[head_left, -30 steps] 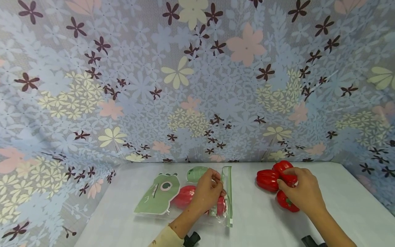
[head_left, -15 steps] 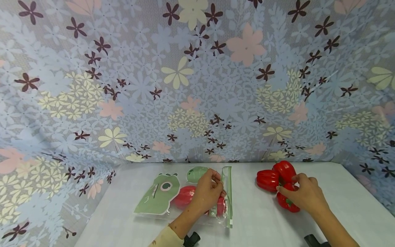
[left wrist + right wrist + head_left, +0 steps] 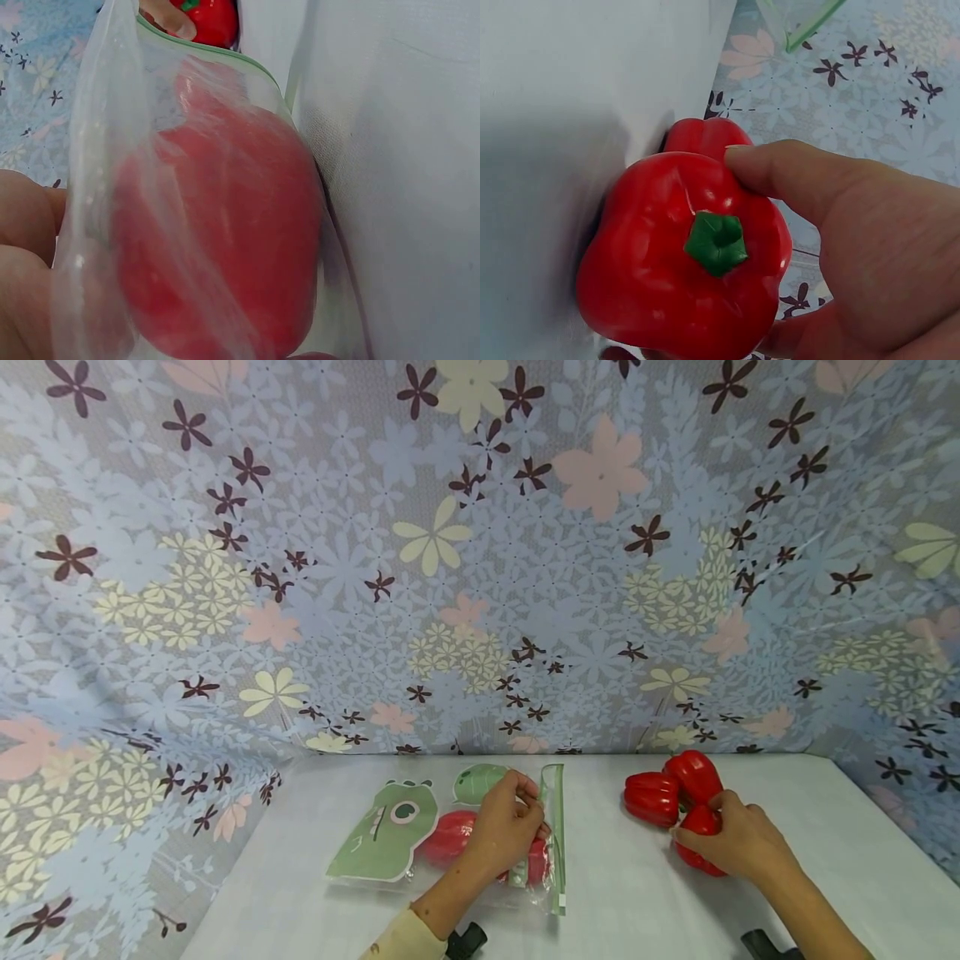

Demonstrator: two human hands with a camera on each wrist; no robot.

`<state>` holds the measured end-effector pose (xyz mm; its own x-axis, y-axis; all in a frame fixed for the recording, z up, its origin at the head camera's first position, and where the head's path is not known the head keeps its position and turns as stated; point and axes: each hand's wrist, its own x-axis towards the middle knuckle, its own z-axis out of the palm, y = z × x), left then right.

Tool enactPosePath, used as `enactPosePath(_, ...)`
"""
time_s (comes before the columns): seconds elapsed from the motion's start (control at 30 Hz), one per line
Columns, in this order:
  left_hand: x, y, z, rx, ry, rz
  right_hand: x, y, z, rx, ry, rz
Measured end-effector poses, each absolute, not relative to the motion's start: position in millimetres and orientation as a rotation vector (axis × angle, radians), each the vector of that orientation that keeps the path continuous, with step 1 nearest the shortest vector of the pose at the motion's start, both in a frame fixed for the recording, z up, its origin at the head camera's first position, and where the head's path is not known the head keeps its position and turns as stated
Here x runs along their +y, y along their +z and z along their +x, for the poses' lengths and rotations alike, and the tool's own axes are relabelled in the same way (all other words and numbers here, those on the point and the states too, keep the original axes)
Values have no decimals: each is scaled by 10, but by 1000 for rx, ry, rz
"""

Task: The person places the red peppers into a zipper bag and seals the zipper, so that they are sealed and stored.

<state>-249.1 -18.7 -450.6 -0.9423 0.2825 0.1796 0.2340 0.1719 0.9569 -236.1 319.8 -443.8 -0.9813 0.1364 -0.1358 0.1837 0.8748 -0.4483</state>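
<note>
On the right of the table my right hand (image 3: 750, 842) grips the nearest red bell pepper (image 3: 702, 839). In the right wrist view my thumb lies on one side of this pepper, below its green stem (image 3: 717, 244), and fingers show at its lower edge. Two more red bell peppers, one at the left (image 3: 651, 799) and one at the back (image 3: 693, 775), lie against it. My left hand (image 3: 504, 827) holds the upper layer of a clear zip bag (image 3: 553, 860) with a green dinosaur print (image 3: 390, 835). Inside the bag, red bell peppers (image 3: 225, 225) show through the plastic.
The white table (image 3: 607, 910) runs back to a flowered cloth (image 3: 480, 610) hanging behind it and at both sides. Black wrist mounts, left (image 3: 467, 941) and right (image 3: 765, 945), show at the lower edge of the head view.
My right hand has shifted toward me, from the back pepper to the nearest one, and its fingers have closed round that pepper. My left hand and the bag have stayed in place.
</note>
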Motion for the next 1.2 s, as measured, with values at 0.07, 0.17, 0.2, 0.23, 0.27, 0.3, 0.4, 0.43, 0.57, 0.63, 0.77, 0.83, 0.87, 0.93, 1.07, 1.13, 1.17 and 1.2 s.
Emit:
enactPosePath(0.07, -187, -4502, -2490, 2375, 1927, 521, 3195, -4435, -2363, 2942, -710, 239)
enactPosePath(0.17, -189, -4498, -2488, 2375, 1925, 511, 3193, -4428, -2365, 2936, -697, 229)
enactPosePath(0.2, -189, -4498, -2487, 2377, 1924, 509, 3191, -4423, -2363, 2933, -693, 230)
enactPosePath(0.23, -190, -4497, -2487, 2377, 1924, 508, 3189, -4416, -2361, 2931, -690, 228)
enactPosePath(0.27, -190, -4497, -2487, 2379, 1922, 508, 3187, -4410, -2360, 2927, -688, 226)
enactPosePath(0.3, -190, -4499, -2488, 2381, 1921, 508, 3186, -4404, -2359, 2924, -688, 225)
enactPosePath(0.4, -195, -4498, -2487, 2385, 1919, 511, 3185, -4389, -2357, 2910, -689, 222)
enactPosePath(0.43, -197, -4498, -2486, 2387, 1917, 513, 3186, -4388, -2358, 2906, -689, 222)
enactPosePath(0.57, -213, -4496, -2475, 2386, 1924, 527, 3192, -4385, -2355, 2888, -679, 233)
enactPosePath(0.63, -215, -4492, -2469, 2386, 1923, 532, 3196, -4379, -2347, 2882, -673, 232)
enactPosePath(0.77, -203, -4480, -2462, 2372, 1924, 538, 3207, -4346, -2316, 2870, -671, 222)
enactPosePath(0.83, -192, -4477, -2465, 2367, 1921, 538, 3210, -4318, -2296, 2870, -672, 219)
enactPosePath(0.87, -188, -4477, -2468, 2364, 1921, 537, 3211, -4302, -2286, 2870, -671, 216)
enactPosePath(0.93, -180, -4481, -2477, 2367, 1914, 532, 3205, -4264, -2270, 2878, -665, 206)
enactPosePath(1.07, -178, -4491, -2490, 2377, 1904, 504, 3160, -4170, -2239, 2908, -667, 177)
enactPosePath(1.13, -182, -4492, -2492, 2379, 1902, 499, 3117, -4120, -2216, 2928, -677, 157)
enactPosePath(1.17, -185, -4494, -2492, 2379, 1901, 496, 3091, -4096, -2202, 2938, -683, 145)
enactPosePath(1.2, -188, -4494, -2493, 2380, 1898, 495, 3062, -4075, -2188, 2947, -688, 134)
